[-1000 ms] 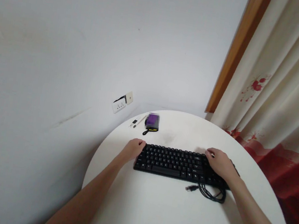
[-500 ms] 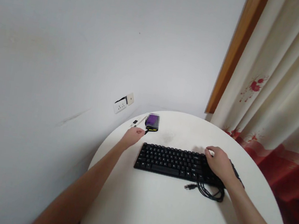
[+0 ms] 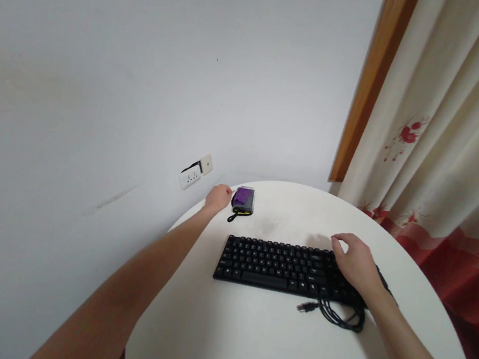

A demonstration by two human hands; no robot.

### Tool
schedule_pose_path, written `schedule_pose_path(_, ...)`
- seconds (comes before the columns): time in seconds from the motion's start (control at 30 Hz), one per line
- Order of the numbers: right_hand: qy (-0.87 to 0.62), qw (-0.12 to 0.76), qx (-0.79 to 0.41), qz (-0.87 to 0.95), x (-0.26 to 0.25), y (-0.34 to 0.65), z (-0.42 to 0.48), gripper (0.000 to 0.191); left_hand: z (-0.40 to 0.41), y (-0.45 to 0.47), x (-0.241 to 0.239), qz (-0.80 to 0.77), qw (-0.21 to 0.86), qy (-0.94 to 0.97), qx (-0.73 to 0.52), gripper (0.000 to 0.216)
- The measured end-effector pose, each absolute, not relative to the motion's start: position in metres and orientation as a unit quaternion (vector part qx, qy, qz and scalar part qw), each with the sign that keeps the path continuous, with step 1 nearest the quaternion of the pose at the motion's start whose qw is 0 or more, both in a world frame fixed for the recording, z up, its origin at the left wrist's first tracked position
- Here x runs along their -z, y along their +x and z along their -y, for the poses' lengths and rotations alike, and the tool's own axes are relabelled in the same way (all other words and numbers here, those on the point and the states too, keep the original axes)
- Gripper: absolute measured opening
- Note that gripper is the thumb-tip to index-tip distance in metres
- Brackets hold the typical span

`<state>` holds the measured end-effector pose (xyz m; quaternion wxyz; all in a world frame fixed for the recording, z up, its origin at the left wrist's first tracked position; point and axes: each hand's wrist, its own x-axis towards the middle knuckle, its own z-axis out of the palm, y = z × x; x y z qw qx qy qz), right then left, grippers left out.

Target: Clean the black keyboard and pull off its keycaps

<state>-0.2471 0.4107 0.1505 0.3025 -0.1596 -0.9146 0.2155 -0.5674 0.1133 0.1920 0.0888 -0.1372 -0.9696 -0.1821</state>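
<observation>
A black keyboard (image 3: 274,264) lies across a round white table (image 3: 252,342). My right hand (image 3: 355,262) rests on the keyboard's right end, fingers loosely curled over its back edge. Beside that end the keyboard's cable (image 3: 338,315) lies coiled, its plug pointing left. My left hand (image 3: 218,197) is stretched to the far left edge of the table, right beside a small purple and black pouch (image 3: 243,201). That hand covers the spot where small tools lay; its fingers look curled, and whatever they hold is hidden.
A white wall stands close behind the table, with a socket (image 3: 195,172) low on it. A wooden window frame (image 3: 362,96) and a cream curtain with red flowers (image 3: 445,143) hang at the right.
My left hand has left the keyboard's left end and moved back and left to the spot beside the purple pouch. My right hand has stayed on the keyboard.
</observation>
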Motion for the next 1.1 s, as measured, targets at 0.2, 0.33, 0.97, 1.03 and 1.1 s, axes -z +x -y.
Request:
schedule_pose_path(0.2, -0.152, 0.321, -0.225, 0.908, -0.150, -0.249, -0.411, 0.027, -0.081, -0.598, -0.186, 0.983, 0.078, -0.096, 0.136, 0.023)
schedule_pose_path(0.33, -0.151, 0.327, -0.231, 0.904, -0.149, -0.250, -0.411, 0.026, -0.075, -0.598, -0.173, 0.988, 0.061, -0.095, 0.109, 0.018)
schedule_pose_path(0.97, -0.138, 0.356, -0.308, 0.871, -0.156, -0.244, -0.391, 0.027, -0.043, -0.486, -0.195, 0.983, 0.051, -0.082, 0.154, 0.015)
schedule_pose_path(1.03, -0.112, 0.356, -0.311, 0.874, -0.157, -0.244, -0.383, 0.027, -0.037, -0.447, -0.200, 0.967, 0.016, -0.129, 0.218, 0.014)
schedule_pose_path(1.1, -0.074, 0.344, -0.307, 0.884, -0.159, -0.243, -0.372, 0.033, -0.040, -0.410, -0.205, 0.933, -0.056, -0.201, 0.294, 0.017)
